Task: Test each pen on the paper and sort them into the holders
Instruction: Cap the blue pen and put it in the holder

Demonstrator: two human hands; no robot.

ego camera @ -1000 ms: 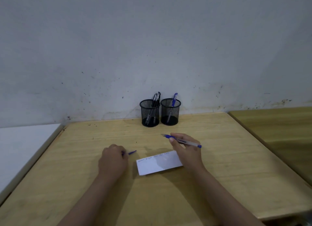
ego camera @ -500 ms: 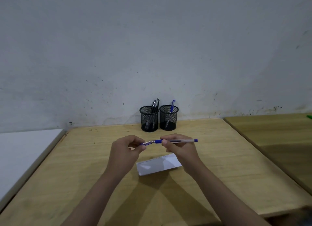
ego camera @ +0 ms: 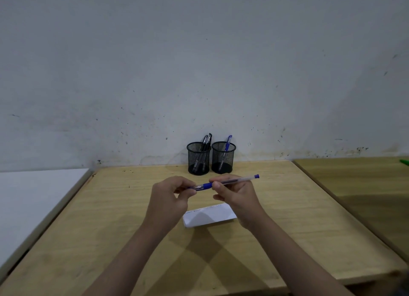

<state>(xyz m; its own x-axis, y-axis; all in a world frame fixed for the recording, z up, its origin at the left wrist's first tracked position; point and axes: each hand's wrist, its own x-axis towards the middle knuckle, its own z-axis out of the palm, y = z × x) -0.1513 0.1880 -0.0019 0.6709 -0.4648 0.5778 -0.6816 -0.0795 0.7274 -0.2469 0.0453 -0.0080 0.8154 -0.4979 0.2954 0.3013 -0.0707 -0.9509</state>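
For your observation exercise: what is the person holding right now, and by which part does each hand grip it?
A blue pen, held level above the table. The right hand grips the barrel beside the blue grip; the left hand pinches the tip end.

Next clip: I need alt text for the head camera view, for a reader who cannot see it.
Two hands, left hand and right hand, hold a blue pen level above a wooden table, the left at its tip end. A paper slip lies below; two black mesh holders stand by the wall, the left holder with black pens, the right holder with one blue.

Wooden table (ego camera: 110,229), paper slip (ego camera: 210,217), two mesh holders (ego camera: 198,160)
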